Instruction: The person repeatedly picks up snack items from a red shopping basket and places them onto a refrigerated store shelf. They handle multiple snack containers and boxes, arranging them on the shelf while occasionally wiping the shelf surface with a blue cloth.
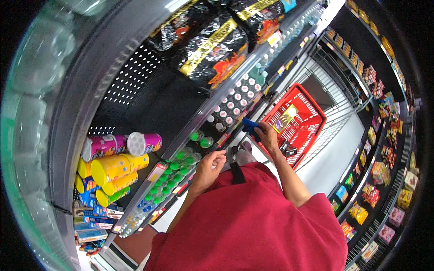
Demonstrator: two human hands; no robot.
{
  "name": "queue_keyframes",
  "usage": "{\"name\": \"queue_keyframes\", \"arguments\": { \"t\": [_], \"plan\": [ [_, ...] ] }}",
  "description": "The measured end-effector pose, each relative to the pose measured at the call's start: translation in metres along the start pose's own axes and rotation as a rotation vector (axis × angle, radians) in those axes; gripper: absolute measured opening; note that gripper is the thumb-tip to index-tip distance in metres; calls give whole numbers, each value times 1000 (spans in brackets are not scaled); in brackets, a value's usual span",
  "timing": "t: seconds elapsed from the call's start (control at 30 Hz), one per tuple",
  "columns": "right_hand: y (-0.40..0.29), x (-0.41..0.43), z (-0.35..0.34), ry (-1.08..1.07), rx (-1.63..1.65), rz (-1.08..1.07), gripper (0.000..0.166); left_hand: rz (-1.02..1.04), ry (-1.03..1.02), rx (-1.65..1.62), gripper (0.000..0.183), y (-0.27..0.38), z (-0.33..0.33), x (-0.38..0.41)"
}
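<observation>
My right hand (pixel 269 137) grips a dark blue cloth (pixel 250 126), held between the lower shelf and a red plastic shopping basket (pixel 315 105). Inside the basket lie a yellow-green packet (pixel 285 118) and small dark boxes (pixel 288 148). My left hand (pixel 209 169) hangs in front of my body with bent fingers and nothing in it. Closest to that hand are green-capped bottles (pixel 205 141) on the lower shelf. White-capped bottles of dark drink (pixel 237 98) stand in rows beyond them, to the left of the cloth.
Large glossy black bags (pixel 213 50) fill part of the upper shelf. Yellow canisters (pixel 112 168) and purple canisters (pixel 145 143) lie on their sides at the left. A metal wire cart (pixel 332 76) stands around the basket. Snack packets (pixel 371 194) line the right-hand shelves.
</observation>
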State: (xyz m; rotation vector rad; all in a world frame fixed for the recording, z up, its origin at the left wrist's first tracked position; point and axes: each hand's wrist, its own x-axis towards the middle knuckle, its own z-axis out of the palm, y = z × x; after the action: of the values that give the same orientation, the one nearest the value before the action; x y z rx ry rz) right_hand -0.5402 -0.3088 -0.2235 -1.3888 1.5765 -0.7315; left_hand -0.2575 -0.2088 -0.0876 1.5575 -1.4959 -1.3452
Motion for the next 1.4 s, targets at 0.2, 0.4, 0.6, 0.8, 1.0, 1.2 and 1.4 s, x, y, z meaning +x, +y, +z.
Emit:
{"name": "queue_keyframes", "arguments": {
  "t": [0.2,0.4,0.6,0.8,1.0,1.2,1.4],
  "plan": [
    [-148,-23,0,-14,391,-224,26,49,80,7,29,-17,-10,-19],
    [-266,-20,51,47,-143,-841,43,4,98,19,31,-19,-21,-31],
    [-257,-11,125,8,-630,-912,48,33,211,-6,32,-33,-34,-52],
    [-271,-7,138,4,-730,-950,47,43,259,-44,28,-50,-42,-71],
    [-276,40,175,-146,-767,-925,52,28,293,-36,32,-45,-58,-78],
    [-320,76,230,-382,-808,-858,51,-24,366,-38,30,-49,-67,-99],
    [-306,102,289,-196,-652,-1092,42,-3,385,-40,30,-68,-61,-103]
  ]
}}
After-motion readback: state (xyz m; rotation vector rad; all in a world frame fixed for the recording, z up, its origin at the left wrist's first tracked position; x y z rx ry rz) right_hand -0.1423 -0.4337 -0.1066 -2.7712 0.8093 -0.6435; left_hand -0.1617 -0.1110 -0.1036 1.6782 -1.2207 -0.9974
